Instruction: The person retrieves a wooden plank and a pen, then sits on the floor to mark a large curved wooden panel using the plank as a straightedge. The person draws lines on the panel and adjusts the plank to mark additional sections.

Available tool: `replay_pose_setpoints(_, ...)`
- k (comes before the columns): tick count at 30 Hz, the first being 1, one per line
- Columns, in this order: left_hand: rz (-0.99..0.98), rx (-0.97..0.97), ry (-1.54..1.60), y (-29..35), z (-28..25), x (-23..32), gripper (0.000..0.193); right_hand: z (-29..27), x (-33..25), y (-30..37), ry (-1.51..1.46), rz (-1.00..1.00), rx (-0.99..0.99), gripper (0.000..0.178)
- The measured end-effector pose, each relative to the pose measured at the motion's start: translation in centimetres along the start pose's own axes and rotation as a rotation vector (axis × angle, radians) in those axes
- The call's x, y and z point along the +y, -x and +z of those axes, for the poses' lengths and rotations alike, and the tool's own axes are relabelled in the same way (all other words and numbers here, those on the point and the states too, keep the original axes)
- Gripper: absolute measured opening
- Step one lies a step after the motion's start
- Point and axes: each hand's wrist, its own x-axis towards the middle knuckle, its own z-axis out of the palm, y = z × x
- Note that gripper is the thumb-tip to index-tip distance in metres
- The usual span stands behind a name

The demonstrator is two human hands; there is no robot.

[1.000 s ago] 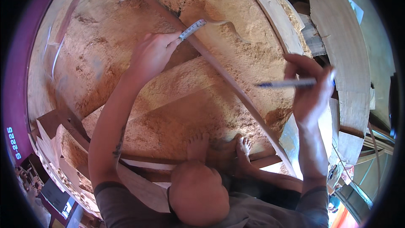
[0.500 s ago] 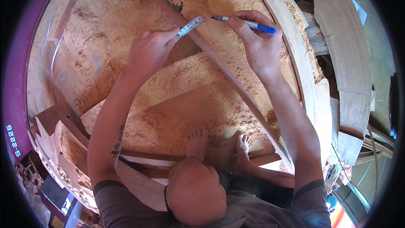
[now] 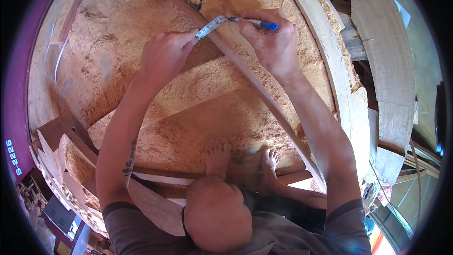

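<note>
My left hand (image 3: 164,55) pinches one end of a short, curved white measuring tape (image 3: 211,27) with dark markings. The tape lies across a long, narrow reddish-brown wooden strip (image 3: 252,79) that runs diagonally over the sawdust. Held like a pencil in my right hand (image 3: 275,45) is a marker pen (image 3: 268,25) with a blue rear end. Its dark tip points left and is at the tape's far end; whether it touches the tape or the wood I cannot tell.
Sawdust (image 3: 122,47) covers the floor around the strip. To the right, a long pale board (image 3: 325,52) lies near a wide plank (image 3: 387,47). Offcuts (image 3: 71,158) pile up at the lower left. My bare feet (image 3: 218,158) are close to the strip's near part.
My right hand has moved left, bringing the marker tip from a gap right up to the tape's end. My left hand and the tape have shifted only slightly.
</note>
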Motion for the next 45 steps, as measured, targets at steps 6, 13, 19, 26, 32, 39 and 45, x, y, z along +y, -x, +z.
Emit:
replay_pose_setpoints(6, 0.01, -0.023, -0.008, 0.0, -0.2, 0.1, 0.026, 0.1, 0.1, 0.0, -0.003, -0.009, 0.018, 0.022)
replay_pose_setpoints(13, -0.031, -0.06, -0.024, -0.1, -0.3, 0.3, 0.027, 0.1, 0.3, -0.2, 0.02, -0.027, -0.015, 0.02)
replay_pose_setpoints(19, -0.065, -0.004, 0.042, 0.3, -0.2, -0.2, 0.025, 0.1, 0.2, 0.0, 0.03, -0.05, -0.019, 0.022)
replay_pose_setpoints(26, -0.286, 0.103, 0.123, 2.6, 0.2, -3.5, 0.022, -0.6, 0.4, -0.2, -0.03, -0.041, -0.061, 0.021)
replay_pose_setpoints(32, -0.406, 0.064, 0.006, 5.9, 0.8, -4.9, 0.022, -0.9, 0.6, -0.5, 0.067, -0.052, -0.08, 0.022)
replay_pose_setpoints(39, -0.463, 0.076, -0.072, 9.9, 4.3, -8.5, 0.021, -1.0, 0.4, -0.5, 0.068, -0.063, -0.116, 0.022)
replay_pose_setpoints(45, -0.478, 0.053, -0.043, 11.5, 5.8, -11.5, 0.026, -3.0, -1.0, 0.6, 0.0, 0.086, -0.118, 0.016)
